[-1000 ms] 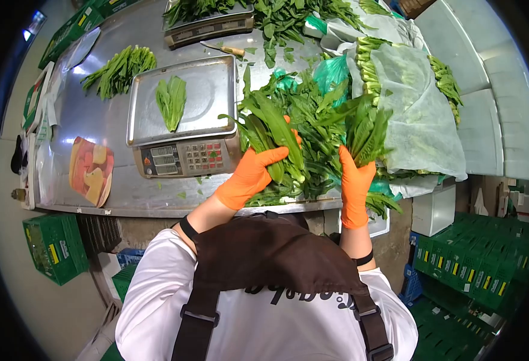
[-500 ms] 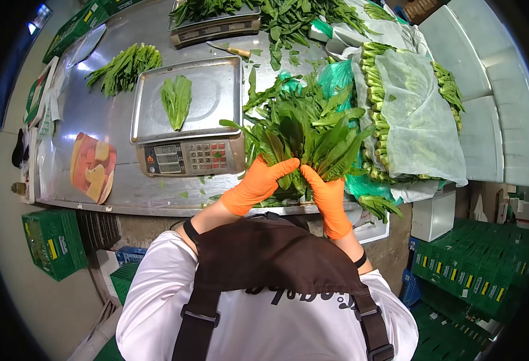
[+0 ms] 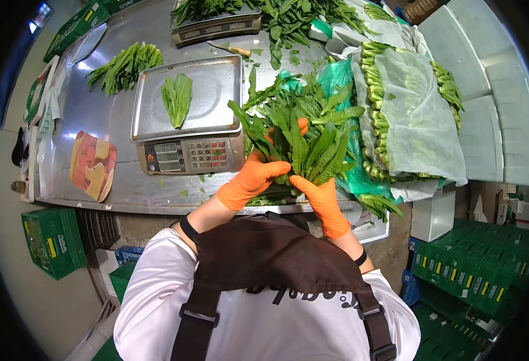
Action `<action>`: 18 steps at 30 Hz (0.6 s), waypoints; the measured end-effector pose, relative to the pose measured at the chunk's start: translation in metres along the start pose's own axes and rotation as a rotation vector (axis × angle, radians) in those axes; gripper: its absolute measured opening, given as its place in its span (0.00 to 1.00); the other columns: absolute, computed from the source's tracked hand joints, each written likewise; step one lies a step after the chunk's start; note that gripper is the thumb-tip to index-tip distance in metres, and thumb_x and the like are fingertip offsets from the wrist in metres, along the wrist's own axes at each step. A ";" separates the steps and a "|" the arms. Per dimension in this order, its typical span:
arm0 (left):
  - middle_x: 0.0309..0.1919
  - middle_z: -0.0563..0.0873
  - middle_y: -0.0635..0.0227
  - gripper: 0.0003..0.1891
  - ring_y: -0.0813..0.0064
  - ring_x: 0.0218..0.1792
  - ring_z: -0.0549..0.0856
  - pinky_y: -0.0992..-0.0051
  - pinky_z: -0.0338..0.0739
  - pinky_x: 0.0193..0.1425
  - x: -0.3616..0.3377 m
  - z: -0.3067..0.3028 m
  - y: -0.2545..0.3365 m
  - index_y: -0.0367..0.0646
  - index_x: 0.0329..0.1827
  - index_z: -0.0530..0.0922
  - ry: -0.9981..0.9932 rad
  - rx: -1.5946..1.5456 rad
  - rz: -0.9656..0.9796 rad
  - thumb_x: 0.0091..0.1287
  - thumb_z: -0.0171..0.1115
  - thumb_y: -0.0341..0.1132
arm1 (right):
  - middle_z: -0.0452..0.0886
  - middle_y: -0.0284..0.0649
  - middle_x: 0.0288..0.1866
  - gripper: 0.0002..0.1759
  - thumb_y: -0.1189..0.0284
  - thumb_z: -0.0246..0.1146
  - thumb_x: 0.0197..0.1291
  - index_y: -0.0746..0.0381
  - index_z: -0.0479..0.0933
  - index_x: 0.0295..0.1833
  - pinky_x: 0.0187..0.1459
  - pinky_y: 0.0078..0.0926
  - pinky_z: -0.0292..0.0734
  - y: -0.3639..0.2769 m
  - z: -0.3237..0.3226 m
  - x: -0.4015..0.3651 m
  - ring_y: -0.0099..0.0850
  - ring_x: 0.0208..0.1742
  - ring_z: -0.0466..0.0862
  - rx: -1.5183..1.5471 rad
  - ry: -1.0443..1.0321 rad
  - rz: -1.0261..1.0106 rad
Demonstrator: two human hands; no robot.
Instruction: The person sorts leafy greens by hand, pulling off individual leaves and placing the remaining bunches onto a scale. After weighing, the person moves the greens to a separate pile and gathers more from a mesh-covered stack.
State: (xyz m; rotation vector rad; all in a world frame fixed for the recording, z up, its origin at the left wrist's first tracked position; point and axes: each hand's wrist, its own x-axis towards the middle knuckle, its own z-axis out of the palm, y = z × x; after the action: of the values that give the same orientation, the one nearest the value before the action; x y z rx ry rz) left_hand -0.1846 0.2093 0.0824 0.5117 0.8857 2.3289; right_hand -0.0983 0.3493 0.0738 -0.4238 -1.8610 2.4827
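Both hands wear orange gloves and hold leafy greens (image 3: pixel 297 141) over the table's front edge. My left hand (image 3: pixel 249 180) is wrapped round the left side of the bunch, some of its fingers showing between the leaves. My right hand (image 3: pixel 320 201) grips the right side near the base, its fingers partly hidden by leaves. Behind the bunch lies a loose pile of greens (image 3: pixel 330 99) on green plastic. To the left a single small bunch (image 3: pixel 177 100) rests on the tray of a digital scale (image 3: pixel 189 155).
On the steel table (image 3: pixel 135 189) are another bunch (image 3: pixel 126 67), a knife (image 3: pixel 238 50), a printed sheet (image 3: pixel 93 166) and a second scale (image 3: pixel 216 30). Stacked stems under a white cloth (image 3: pixel 424 120) stand right. Green crates (image 3: pixel 54 243) flank the table.
The held greens have shifted slightly left and tilted, with my hands moving a little left. Orange fingertips now show among the leaves. The scale's small bunch looks unchanged.
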 end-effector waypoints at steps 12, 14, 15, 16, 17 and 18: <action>0.74 0.52 0.56 0.54 0.66 0.75 0.51 0.66 0.44 0.75 0.005 -0.004 -0.010 0.43 0.77 0.39 -0.252 0.393 0.216 0.55 0.69 0.42 | 0.84 0.36 0.42 0.18 0.80 0.70 0.50 0.67 0.78 0.48 0.46 0.25 0.78 0.003 0.006 -0.019 0.24 0.42 0.82 -0.207 -0.033 -0.103; 0.74 0.52 0.56 0.55 0.66 0.75 0.50 0.65 0.41 0.75 0.003 -0.004 -0.005 0.43 0.77 0.38 -0.277 0.358 0.195 0.55 0.69 0.46 | 0.83 0.37 0.43 0.18 0.80 0.70 0.50 0.67 0.77 0.49 0.46 0.25 0.78 0.003 0.007 -0.020 0.24 0.42 0.82 -0.153 -0.047 -0.101; 0.74 0.52 0.56 0.55 0.66 0.75 0.50 0.65 0.41 0.75 0.000 -0.007 -0.005 0.43 0.77 0.38 -0.276 0.358 0.195 0.55 0.69 0.46 | 0.83 0.37 0.43 0.20 0.80 0.70 0.50 0.66 0.76 0.50 0.46 0.25 0.78 0.006 0.006 -0.019 0.24 0.42 0.81 -0.064 -0.051 -0.077; 0.75 0.51 0.56 0.55 0.66 0.73 0.54 0.65 0.46 0.75 -0.003 -0.010 -0.005 0.44 0.77 0.37 -0.255 0.451 0.179 0.56 0.70 0.43 | 0.82 0.37 0.44 0.21 0.80 0.70 0.50 0.66 0.76 0.51 0.46 0.26 0.78 0.009 0.006 -0.019 0.24 0.42 0.81 0.024 -0.054 -0.053; 0.75 0.51 0.56 0.55 0.67 0.72 0.58 0.65 0.50 0.74 -0.005 -0.012 -0.006 0.44 0.77 0.37 -0.235 0.544 0.163 0.56 0.71 0.40 | 0.82 0.37 0.44 0.21 0.80 0.70 0.50 0.66 0.76 0.51 0.46 0.26 0.78 0.009 0.008 -0.020 0.24 0.42 0.81 0.024 -0.054 -0.054; 0.75 0.51 0.56 0.55 0.67 0.72 0.58 0.65 0.50 0.74 -0.008 -0.009 -0.006 0.44 0.77 0.37 -0.236 0.544 0.164 0.56 0.71 0.40 | 0.82 0.37 0.44 0.21 0.81 0.69 0.51 0.65 0.75 0.52 0.46 0.26 0.78 0.010 0.011 -0.022 0.25 0.42 0.81 -0.015 -0.033 -0.086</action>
State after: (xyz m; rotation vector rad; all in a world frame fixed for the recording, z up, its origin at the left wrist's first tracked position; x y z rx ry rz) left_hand -0.1809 0.2032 0.0707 1.0929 1.4043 2.0894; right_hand -0.0778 0.3323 0.0722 -0.2977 -1.8692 2.4367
